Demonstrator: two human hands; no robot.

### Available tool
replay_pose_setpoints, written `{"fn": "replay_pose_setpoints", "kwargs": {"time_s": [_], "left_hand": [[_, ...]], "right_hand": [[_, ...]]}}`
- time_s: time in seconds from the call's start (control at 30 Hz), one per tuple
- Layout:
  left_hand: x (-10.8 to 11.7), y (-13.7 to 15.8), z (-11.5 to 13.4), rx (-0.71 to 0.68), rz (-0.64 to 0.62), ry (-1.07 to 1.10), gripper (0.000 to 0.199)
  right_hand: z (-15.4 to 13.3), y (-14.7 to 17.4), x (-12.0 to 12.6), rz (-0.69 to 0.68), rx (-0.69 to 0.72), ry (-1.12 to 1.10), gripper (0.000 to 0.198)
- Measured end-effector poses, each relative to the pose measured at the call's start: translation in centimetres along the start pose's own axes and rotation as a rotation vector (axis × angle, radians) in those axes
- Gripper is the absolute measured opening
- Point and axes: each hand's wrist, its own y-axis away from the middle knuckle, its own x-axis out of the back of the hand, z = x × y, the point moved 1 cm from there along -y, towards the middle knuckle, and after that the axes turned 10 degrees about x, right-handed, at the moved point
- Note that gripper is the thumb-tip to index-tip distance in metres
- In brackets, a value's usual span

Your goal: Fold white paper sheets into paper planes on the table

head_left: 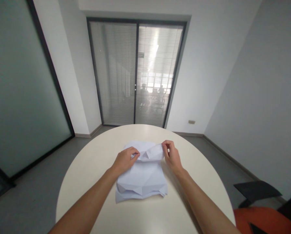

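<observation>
On the round cream table lies a white sheet of paper, creased across its surface, with its near edge crumpled and slightly raised. My left hand pinches the paper at the left of a raised, folded strip along its far part. At the right end of that same strip, my right hand grips the paper between thumb and fingers. The strip stands up between both hands, with a fold showing in its middle. Whether there is more than one sheet I cannot tell.
An orange chair with a black armrest stands at the lower right, close to the table's edge. Beyond the table are glass doors with blinds. A frosted glass panel is on the left.
</observation>
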Motion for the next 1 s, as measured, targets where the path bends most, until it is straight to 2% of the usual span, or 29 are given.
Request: {"fn": "replay_pose_setpoints", "kwargs": {"time_s": [0.07,0.2,0.37,0.47,0.57,0.7,0.87,0.93,1.0], "left_hand": [[0.0,0.0,-0.1,0.015,-0.015,0.043,0.014],[0.0,-0.2,-0.2,0.063,0.05,0.155,0.017],[0.0,-0.5,-0.7,0.141,0.149,0.141,0.019],[0.0,-0.5,-0.9,0.19,0.133,0.143,0.02],[-0.1,-0.6,-1.0,0.179,0.129,0.171,0.021],[-0.2,-0.7,-0.8,0.127,0.175,0.287,0.024],[-0.3,-0.6,-0.6,0.192,0.232,0.399,0.028],[-0.2,-0.5,-0.6,0.227,0.255,0.405,0.027],[-0.2,-0.5,-0.7,0.247,0.272,0.389,0.026]], "right_hand": [[0.0,0.0,0.1,-0.024,0.004,0.015,0.015],[0.1,0.0,0.2,-0.031,0.004,0.039,0.017],[0.7,-0.1,0.2,0.0,-0.002,0.053,0.017],[0.8,0.0,0.2,-0.028,-0.011,0.057,0.018],[0.8,0.2,0.1,-0.115,-0.049,0.024,0.023],[1.0,0.6,-0.2,-0.289,-0.039,-0.169,0.038],[1.2,0.9,-0.3,-0.534,-0.017,-0.207,0.031],[0.7,0.8,-0.2,-0.56,0.021,-0.202,0.03],[0.0,0.4,0.1,-0.524,0.077,-0.188,0.032]]}}
